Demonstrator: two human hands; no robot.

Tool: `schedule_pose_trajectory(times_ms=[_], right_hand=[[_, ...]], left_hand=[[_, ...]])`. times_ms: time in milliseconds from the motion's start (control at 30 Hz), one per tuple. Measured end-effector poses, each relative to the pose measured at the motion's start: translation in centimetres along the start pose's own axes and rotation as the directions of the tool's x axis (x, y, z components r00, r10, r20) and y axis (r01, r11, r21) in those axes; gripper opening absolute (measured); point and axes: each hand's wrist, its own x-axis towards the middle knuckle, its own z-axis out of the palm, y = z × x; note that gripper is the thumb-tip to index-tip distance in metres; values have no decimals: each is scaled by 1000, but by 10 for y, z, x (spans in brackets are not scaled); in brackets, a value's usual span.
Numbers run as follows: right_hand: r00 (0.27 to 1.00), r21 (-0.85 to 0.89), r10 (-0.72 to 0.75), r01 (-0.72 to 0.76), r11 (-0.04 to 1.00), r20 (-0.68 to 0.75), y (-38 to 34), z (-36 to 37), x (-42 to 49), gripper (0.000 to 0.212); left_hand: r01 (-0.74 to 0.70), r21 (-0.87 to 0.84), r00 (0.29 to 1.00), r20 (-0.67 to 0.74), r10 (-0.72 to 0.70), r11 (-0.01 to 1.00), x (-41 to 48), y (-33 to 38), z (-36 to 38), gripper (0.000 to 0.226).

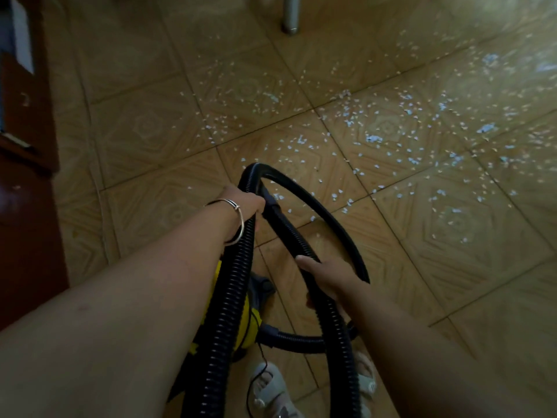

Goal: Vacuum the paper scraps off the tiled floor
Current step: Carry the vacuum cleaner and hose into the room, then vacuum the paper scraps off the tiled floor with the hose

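Observation:
Small white paper scraps (pixel 373 137) lie scattered over the brown patterned tiled floor (pixel 144 128), thickest ahead and to the right. A black ribbed vacuum hose (pixel 232 285) loops in front of me. My left hand (pixel 245 205), with a thin bangle on the wrist, grips the hose near the top of the loop, where a smooth black nozzle piece (pixel 271 206) begins. Lower down, my right hand (pixel 324 277) holds another stretch of the hose, fingers wrapped round it. The yellow vacuum body (pixel 245 324) sits on the floor below my arms, mostly hidden.
A dark red wooden cabinet (pixel 27 191) stands along the left edge. A metal furniture leg (pixel 290 13) rises at the top centre. My feet in pale sandals (pixel 271 387) are at the bottom, with a thin black power cord beside them.

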Motion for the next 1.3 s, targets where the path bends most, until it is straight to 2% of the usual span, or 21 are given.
schedule_pose_trajectory(times_ms=[100, 167, 267, 333, 367, 400, 467, 533, 633, 700, 767, 867, 933, 1000, 1067, 1133, 1233, 1300], right_hand=[[992, 48, 19, -13, 999, -126, 22, -27, 6, 24], [979, 70, 42, -28, 997, -198, 39, -46, 11, 25], [956, 33, 65, -58, 998, -284, 65, -71, 20, 31], [955, 31, 60, -54, 998, -289, 80, -81, 28, 41], [957, 14, 56, -55, 998, -286, 88, -91, 33, 49], [957, -17, 52, -60, 998, -286, 92, -96, 36, 56], [962, -85, 42, -67, 994, -270, 96, -109, 40, 46], [963, -156, 35, -79, 985, -265, 99, -123, 45, 27], [968, -227, 9, -68, 972, -250, 104, -134, 58, 26], [973, -297, -55, -15, 955, -226, 105, -136, 64, 33], [974, -391, -103, 15, 920, -203, 108, -135, 76, 41], [978, -504, -72, -38, 863, -197, 111, -135, 99, 19], [975, -520, -67, -54, 852, -211, 110, -133, 115, 22], [976, -508, -106, -7, 862, -193, 108, -133, 132, 22], [982, -449, -86, 2, 893, -166, 108, -129, 152, 35], [998, -389, -38, 13, 921, -57, 114, -122, 174, 46], [990, -258, 36, 0, 966, 135, 131, -110, 202, 56], [974, -256, 48, 10, 967, 220, 139, -103, 221, 71]], left_hand=[[-15, 88, 1000, 11, 14, 996, 2, 8, 28, 70], [-42, 143, 999, 22, 40, 989, 0, 8, 47, 66], [-40, 210, 999, 4, 41, 977, -1, 6, 64, 48], [8, 290, 999, 47, -23, 957, 1, 7, 72, 31], [38, 312, 993, 92, -70, 949, 2, 9, 82, 32], [48, 321, 987, 130, -94, 946, 5, 8, 86, 44], [27, 309, 983, 163, -81, 951, 7, 10, 100, 63], [-25, 352, 991, 129, -23, 936, 10, 10, 114, 57], [-21, 425, 999, 47, 2, 905, 16, 8, 134, 41], [16, 389, 996, 71, -48, 921, 25, 6, 148, 36], [3, 348, 993, 111, -44, 937, 34, 0, 160, 46], [-22, 340, 994, 105, -15, 940, 53, -11, 175, 60], [-7, 272, 992, 126, -28, 962, 70, -18, 185, 61], [17, 185, 991, 131, -42, 983, 88, -26, 193, 48], [43, 106, 990, 133, -57, 993, 105, -35, 203, 38], [67, 9, 990, 120, -68, 998, 118, -46, 213, 27], [116, -115, 988, 112, -103, 987, 134, -68, 233, 34], [134, -134, 986, 113, -119, 982, 147, -80, 241, 34]])
